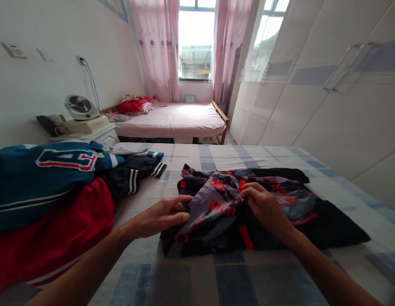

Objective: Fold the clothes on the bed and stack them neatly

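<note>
A black and grey garment with red lettering (223, 191) lies partly folded on the bed in front of me. Its black lower part spreads to the right. My right hand (264, 208) pinches the cloth near the middle, thumb and fingers pressed together on a fold. At the garment's left edge is my left hand (164, 216), its index finger reaching onto the grey cloth and its thumb apart from it. The fingertips touch the folded edge there.
Left of the garment lie a teal jacket (63, 170), a red garment (66, 221) and navy clothing with white stripes (127, 174) in a heap. The checked bedsheet (172, 280) is underneath. Beyond are a fan (80, 106), a second bed (178, 119) and white wardrobes (328, 110).
</note>
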The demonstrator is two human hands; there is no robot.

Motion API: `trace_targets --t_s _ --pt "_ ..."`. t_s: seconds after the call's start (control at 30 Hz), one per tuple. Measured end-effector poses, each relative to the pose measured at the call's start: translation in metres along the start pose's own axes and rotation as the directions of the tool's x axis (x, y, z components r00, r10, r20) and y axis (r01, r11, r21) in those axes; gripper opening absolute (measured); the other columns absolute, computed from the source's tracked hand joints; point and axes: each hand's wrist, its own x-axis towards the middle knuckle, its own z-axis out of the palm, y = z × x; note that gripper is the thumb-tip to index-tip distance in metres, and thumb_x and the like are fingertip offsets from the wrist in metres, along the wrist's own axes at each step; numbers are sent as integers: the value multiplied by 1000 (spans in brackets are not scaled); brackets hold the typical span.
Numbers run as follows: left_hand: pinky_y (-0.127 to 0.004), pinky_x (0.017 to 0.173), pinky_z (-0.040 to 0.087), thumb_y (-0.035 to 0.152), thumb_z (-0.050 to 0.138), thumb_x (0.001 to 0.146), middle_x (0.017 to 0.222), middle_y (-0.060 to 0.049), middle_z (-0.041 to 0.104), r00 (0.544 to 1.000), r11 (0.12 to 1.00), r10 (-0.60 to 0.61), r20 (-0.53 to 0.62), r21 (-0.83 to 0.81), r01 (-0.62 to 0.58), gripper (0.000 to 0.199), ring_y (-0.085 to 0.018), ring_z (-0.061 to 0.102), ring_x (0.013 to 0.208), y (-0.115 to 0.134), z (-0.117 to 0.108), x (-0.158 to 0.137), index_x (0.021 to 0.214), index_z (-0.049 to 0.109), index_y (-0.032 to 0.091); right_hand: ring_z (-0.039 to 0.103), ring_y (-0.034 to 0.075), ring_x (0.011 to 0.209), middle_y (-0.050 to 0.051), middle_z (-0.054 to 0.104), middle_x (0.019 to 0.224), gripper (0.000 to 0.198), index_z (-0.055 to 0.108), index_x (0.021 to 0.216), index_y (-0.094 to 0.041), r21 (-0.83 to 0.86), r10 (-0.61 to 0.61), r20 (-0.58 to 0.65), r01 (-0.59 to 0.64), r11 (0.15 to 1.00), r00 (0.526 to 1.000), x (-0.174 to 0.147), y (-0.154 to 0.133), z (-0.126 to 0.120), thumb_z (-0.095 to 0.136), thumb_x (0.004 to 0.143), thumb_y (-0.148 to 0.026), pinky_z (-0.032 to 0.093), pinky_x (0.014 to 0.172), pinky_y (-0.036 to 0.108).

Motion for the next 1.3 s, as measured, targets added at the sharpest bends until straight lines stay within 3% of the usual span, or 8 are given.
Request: trace_targets --t_s 0.13,0.23,0.3,0.5,0.73,1.03,1.13,1.3 --pt "-26 74 45 37 39 90 96 -5 65 950 978 122 -288 200 -65 37 -17 59 84 8 -3 35 110 64 18 54 25 106 9 58 112 22 61 97 -21 -86 105 -204 -124 989 973 17 3 -4 44 86 -29 41 94 39" --pt "-31 91 41 23 46 83 115 -9 59 861 862 259 -438 507 -1 35 -21 55 103 8 -6 64 115 60 18 53 28 110 14 60 114 38 61 109 -15 -82 200 -131 -212 974 971 35 9 -1 45 86 -41 38 97 43" --pt "-33 91 41 21 54 76 116 -9 58 875 775 265 -404 630 56 40 -24 54 106 6 -8 76 115 59 18 54 29 109 15 62 114 42 62 109 -14 -60 246 -7 -246 967 969 44 13 2 50 83 -45 39 96 44" --pt "-24 71 41 18 57 72 91 -1 64 917 750 212 -339 658 70 19 -17 59 86 2 -8 87 89 65 23 61 21 88 4 66 89 19 62 90 -20 214 198 103 -216 953 975 50 10 -2 54 75 -28 46 83 37" --pt "-29 62 32 18 40 81 83 -7 63 716 738 81 -693 525 425 18 -21 58 80 -3 -17 92 90 55 20 56 20 95 4 62 98 12 52 64 -21 319 19 -154 32 947 988 39 -5 -15 51 76 -20 43 88 37" --pt "-32 62 35 52 45 80 66 -9 62 897 766 -7 -442 574 289 40 -24 59 69 11 1 57 60 57 19 57 21 94 5 59 102 18 57 98 -22 242 215 -191 -166 956 958 16 -10 11 49 82 -25 45 86 37" --pt "-31 69 37 44 48 81 71 -5 59 945 930 -27 -327 338 143 31 -20 56 75 16 6 57 63 54 19 54 23 102 7 58 108 22 56 103 -23 197 210 -227 -166 966 951 11 -14 14 49 82 -24 42 92 40" --pt "-27 52 40 49 60 68 65 1 53 945 964 -265 -191 -31 264 33 -16 53 58 13 14 71 76 51 18 53 23 108 8 57 113 28 54 110 -23 206 215 -194 -175 963 957 5 -11 15 49 83 -28 41 96 42"
